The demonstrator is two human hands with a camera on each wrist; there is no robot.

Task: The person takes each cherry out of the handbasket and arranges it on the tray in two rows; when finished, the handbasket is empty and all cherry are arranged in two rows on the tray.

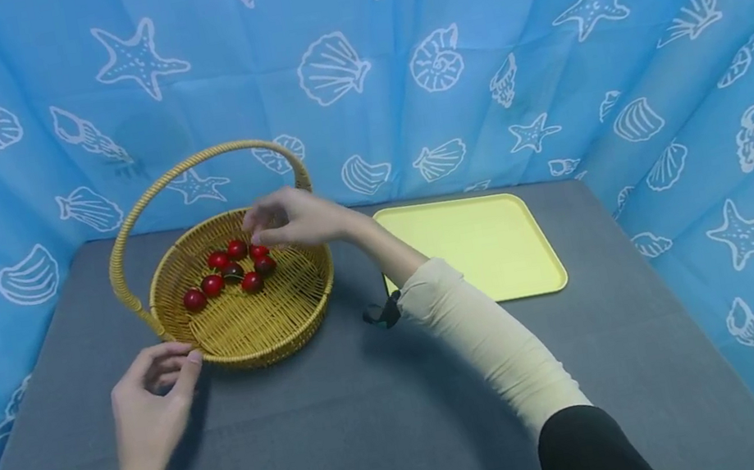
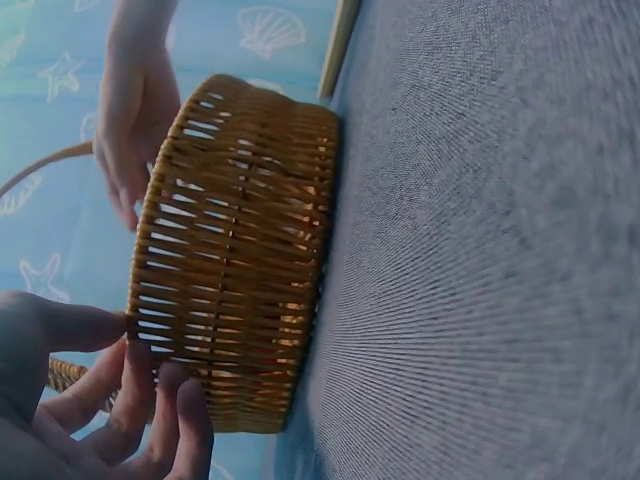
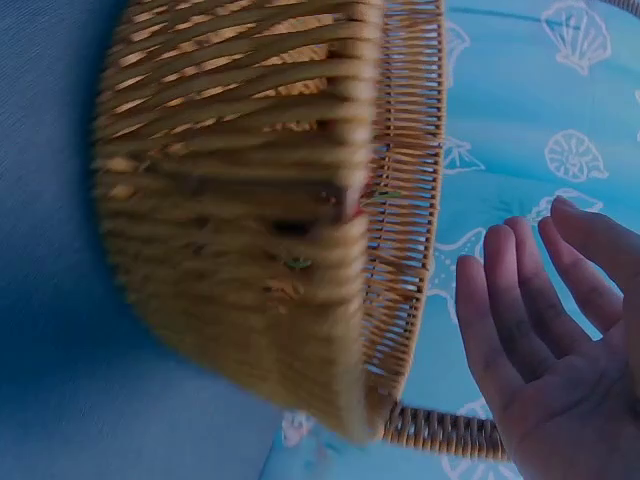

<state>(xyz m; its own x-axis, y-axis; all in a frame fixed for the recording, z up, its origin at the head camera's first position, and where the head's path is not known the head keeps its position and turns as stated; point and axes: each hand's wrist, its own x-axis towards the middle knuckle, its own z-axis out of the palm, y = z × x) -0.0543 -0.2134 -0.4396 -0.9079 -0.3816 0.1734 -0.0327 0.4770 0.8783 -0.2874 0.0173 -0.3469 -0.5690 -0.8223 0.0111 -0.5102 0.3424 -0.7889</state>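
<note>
A round woven basket [image 1: 270, 354] with a tall arched handle [image 1: 202, 155] stands on the left of the table. Several dark red cherries [image 1: 212, 285] lie in its far and left part, some with green stems. My left hand [image 1: 148, 410] pinches the basket's near-left rim between thumb and fingers, as the left wrist view also shows. Over the far-right rim hovers my right hand [image 1: 302, 216], just above the cherries. In the right wrist view the fingers [image 3: 512, 300] of that hand are spread and loosely bent, with nothing between them.
A pale yellow rectangular tray [image 1: 484, 250] lies right of the basket, partly behind my right forearm. Grey cloth [image 1: 293, 448] covers the table. A blue curtain [image 1: 355, 14] with white shells and starfish hangs behind and at the sides.
</note>
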